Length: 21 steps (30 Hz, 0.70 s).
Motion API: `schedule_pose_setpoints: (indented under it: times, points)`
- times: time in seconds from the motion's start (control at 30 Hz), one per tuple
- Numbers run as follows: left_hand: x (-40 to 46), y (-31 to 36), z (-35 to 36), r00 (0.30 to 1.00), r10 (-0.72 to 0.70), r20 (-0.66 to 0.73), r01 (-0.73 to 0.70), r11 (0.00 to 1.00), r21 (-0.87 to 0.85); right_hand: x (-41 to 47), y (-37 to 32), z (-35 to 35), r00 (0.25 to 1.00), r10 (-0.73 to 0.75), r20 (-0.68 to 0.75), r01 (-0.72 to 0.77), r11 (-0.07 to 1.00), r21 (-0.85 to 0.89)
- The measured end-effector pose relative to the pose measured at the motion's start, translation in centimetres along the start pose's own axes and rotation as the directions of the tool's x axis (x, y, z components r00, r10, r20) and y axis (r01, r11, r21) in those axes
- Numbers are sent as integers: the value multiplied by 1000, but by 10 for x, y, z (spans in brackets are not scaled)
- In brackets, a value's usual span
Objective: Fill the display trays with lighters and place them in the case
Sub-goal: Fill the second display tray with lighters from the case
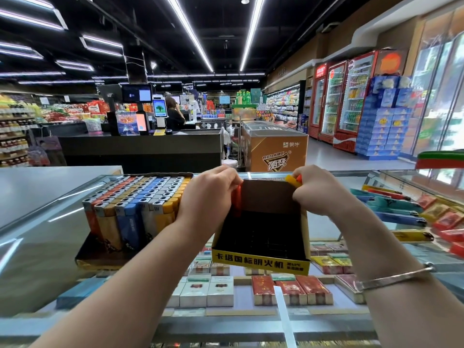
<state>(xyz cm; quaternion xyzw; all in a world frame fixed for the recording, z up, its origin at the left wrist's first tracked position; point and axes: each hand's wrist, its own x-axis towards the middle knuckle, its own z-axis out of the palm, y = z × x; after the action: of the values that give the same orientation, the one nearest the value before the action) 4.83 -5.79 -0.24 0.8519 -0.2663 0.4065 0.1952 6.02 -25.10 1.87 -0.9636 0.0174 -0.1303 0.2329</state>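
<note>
Supermarket interior under strip lights, with a checkout desk (140, 144), a chest freezer (275, 146) and red drink coolers (344, 101) beyond the hands; the worktop (37, 222) is a glass-topped display case showing cigarette packs (208, 290) beneath. Both hands are raised over the glass, holding a nearly empty display tray (261, 237) between them. Left hand (208, 197) is curled on the tray's left wall, pinching an orange lighter (236, 199) against it; right hand (319, 189) grips the back right corner together with a yellow and an orange lighter (292, 179). Just left of the left hand stands a full tray (130, 212) of upright lighters. Loose lighters (396, 209) lie on the glass to the right of the right hand. Judged step: early filling of the second tray. The next move probably calls for seating the held lighters upright in the tray's slots, then fetching more from the loose pile; neither tray is yet inside the case
</note>
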Motion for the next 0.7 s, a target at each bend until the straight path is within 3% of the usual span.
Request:
schedule_pose_setpoints:
  times: [0.17,0.3,0.37,0.43,0.5,0.57,0.6,0.67,0.7]
  points:
    - [1,-4,4,992,-87,89,91,995,-43,-1,-1,0,1000,-6,15,7,1000,-20]
    - [0,-7,6,915,-286,283,360,897,-257,0,1,0,1000,-7,21,7,1000,-8]
    - [-1,-7,6,893,-302,334,399,875,-274,1,2,1,1000,-15,16,15,1000,7]
    - [-2,-6,6,899,-294,324,380,892,-245,0,1,1,991,-75,-114,81,996,45]
    - [-1,-3,6,910,-274,311,350,910,-223,-3,-1,-1,913,-144,-381,223,960,172]
    - [-1,-2,6,909,-259,327,340,914,-222,-7,-5,-7,864,-80,-497,353,800,485]
    - [-2,-1,5,907,-249,340,336,914,-225,-9,-8,-10,896,-35,-442,356,652,669]
    - [-2,0,5,916,-223,334,308,924,-226,-13,-11,-10,979,-46,-198,202,355,913]
    - [-3,2,4,931,-202,303,279,931,-237,-14,-13,-8,994,-71,-88,105,296,949]
